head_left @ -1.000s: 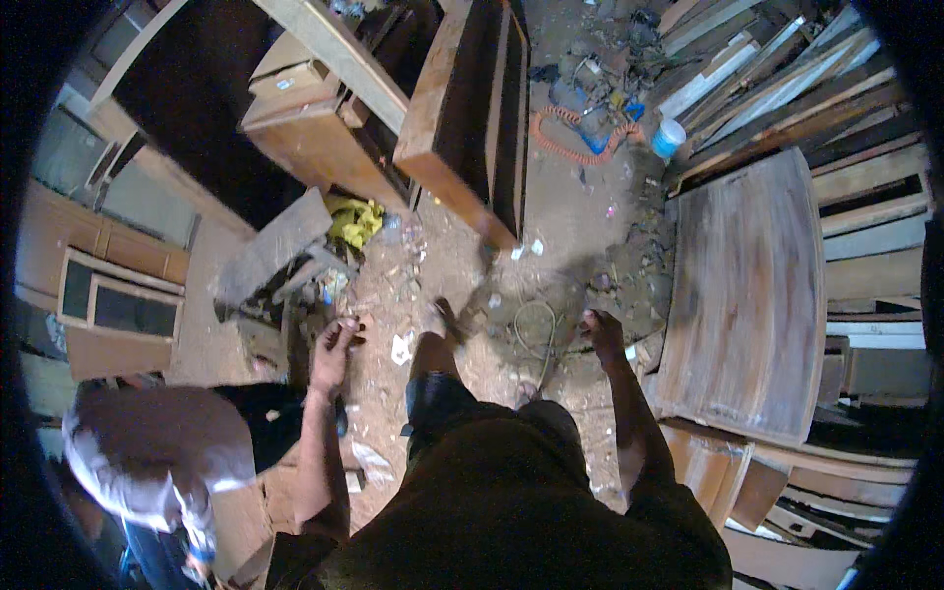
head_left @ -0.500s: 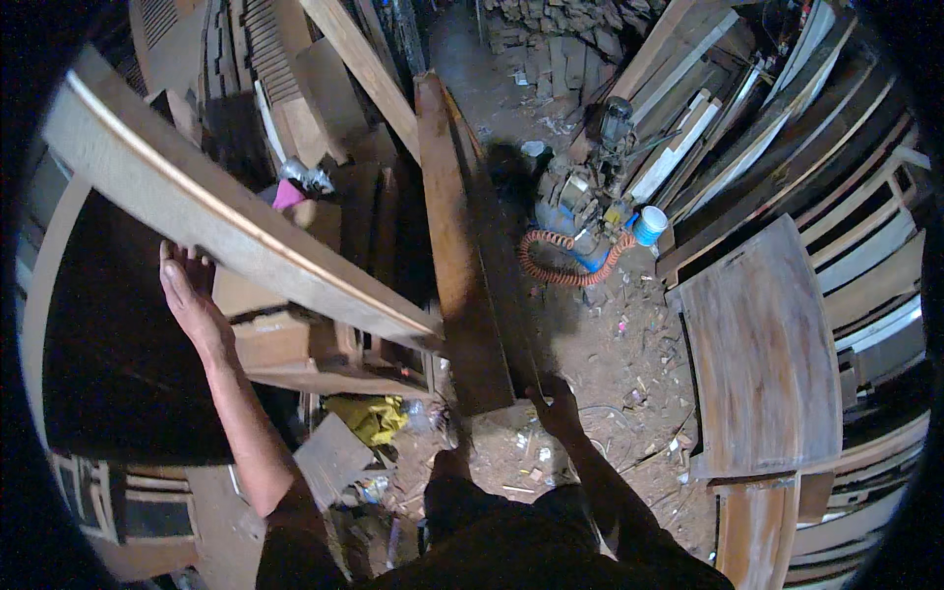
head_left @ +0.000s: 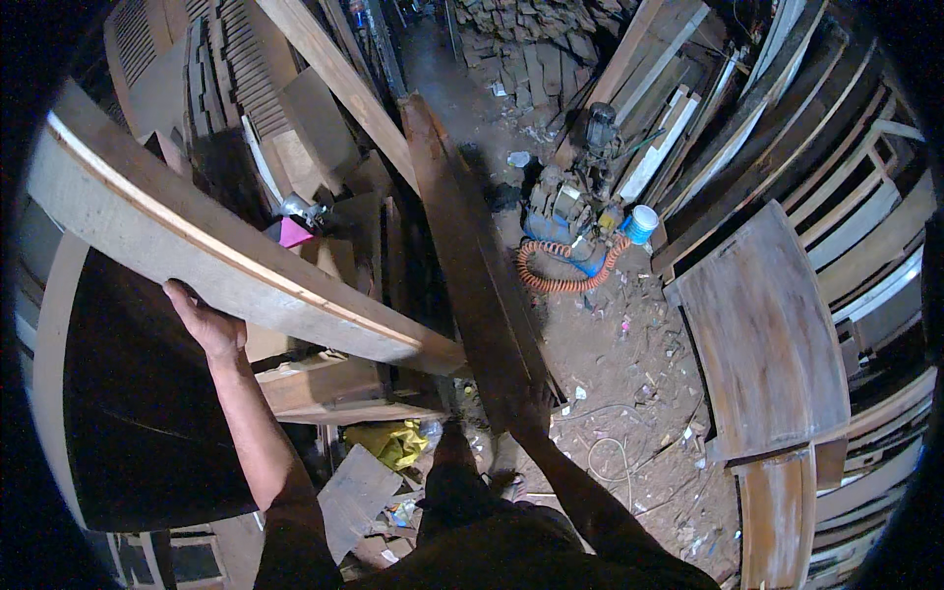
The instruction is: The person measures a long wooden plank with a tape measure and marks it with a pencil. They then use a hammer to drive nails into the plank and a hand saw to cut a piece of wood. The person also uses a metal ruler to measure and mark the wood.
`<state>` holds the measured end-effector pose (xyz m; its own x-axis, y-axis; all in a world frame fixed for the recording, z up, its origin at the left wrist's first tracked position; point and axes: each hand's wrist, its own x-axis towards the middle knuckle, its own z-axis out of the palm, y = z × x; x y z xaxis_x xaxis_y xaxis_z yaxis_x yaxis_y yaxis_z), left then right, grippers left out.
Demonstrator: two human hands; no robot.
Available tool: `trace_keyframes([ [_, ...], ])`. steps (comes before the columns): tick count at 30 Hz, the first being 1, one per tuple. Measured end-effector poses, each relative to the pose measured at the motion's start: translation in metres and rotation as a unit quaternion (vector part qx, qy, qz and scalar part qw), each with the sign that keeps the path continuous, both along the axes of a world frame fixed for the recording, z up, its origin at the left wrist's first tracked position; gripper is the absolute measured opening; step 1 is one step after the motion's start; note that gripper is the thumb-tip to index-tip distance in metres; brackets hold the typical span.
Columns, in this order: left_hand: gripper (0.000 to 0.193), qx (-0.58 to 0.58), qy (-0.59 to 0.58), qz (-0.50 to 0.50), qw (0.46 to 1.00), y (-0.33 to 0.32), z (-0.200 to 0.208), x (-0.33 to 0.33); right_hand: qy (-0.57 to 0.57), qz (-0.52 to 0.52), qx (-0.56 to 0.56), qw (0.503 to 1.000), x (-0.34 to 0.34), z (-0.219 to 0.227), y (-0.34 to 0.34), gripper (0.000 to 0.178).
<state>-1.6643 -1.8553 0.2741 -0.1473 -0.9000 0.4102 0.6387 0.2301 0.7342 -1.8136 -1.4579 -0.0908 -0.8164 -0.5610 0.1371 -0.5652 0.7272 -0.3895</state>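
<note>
My left hand (head_left: 211,323) is at the lower edge of a long pale wooden beam (head_left: 236,280), beside a dark panel (head_left: 147,393). Its thumb stretches out open, while the other fingers are mostly hidden by the beam. In front of my legs, my right hand (head_left: 531,421) is closed round the near end of a long dark brown wooden board (head_left: 472,275). That board slants away to the far left, and its side nearest me lies in shadow. The inner end of the pale beam meets the board's left edge; I cannot tell whether they touch.
Orange coiled hose (head_left: 532,280), a small machine (head_left: 602,126) and a white-and-blue bucket (head_left: 642,224) sit on the littered floor right of the board. A worn wooden panel (head_left: 762,329) and stacked frames line the right. Yellow plastic (head_left: 393,444) lies near my feet.
The brown board's near end has moved lower and nearer to me, and my right hand has moved in to its end. My left hand's fingers have gone from sight at the beam.
</note>
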Motion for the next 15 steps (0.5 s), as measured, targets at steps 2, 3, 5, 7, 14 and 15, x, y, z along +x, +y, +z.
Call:
trace_keyframes([
  [2, 0.083, -0.033, -0.006, 0.028, 0.999, -0.001, 0.001, -0.009, 0.061, -0.009, 0.067, 0.996, -0.005, -0.007, 0.002, 0.084],
  [3, 0.083, -0.027, 0.001, 0.019, 0.999, 0.001, 0.000, -0.011, 0.068, -0.014, 0.079, 0.994, -0.010, -0.017, 0.004, 0.084],
  [5, 0.083, 0.006, 0.024, 0.028, 0.999, 0.008, 0.005, -0.015, -0.014, -0.018, 0.017, 1.000, -0.030, -0.081, 0.009, 0.080],
  [7, 0.085, 0.029, 0.011, 0.084, 0.996, 0.017, 0.006, -0.008, -0.096, -0.043, -0.043, 0.994, -0.026, -0.061, 0.006, 0.074],
  [14, 0.088, -0.112, -0.116, 0.231, 0.959, 0.015, -0.013, -0.004, -0.303, -0.148, 0.084, 0.938, -0.051, -0.060, 0.014, 0.072],
  [15, 0.088, -0.143, -0.141, 0.259, 0.945, 0.014, -0.014, -0.003, -0.279, -0.147, 0.015, 0.949, -0.048, -0.060, 0.015, 0.072],
])
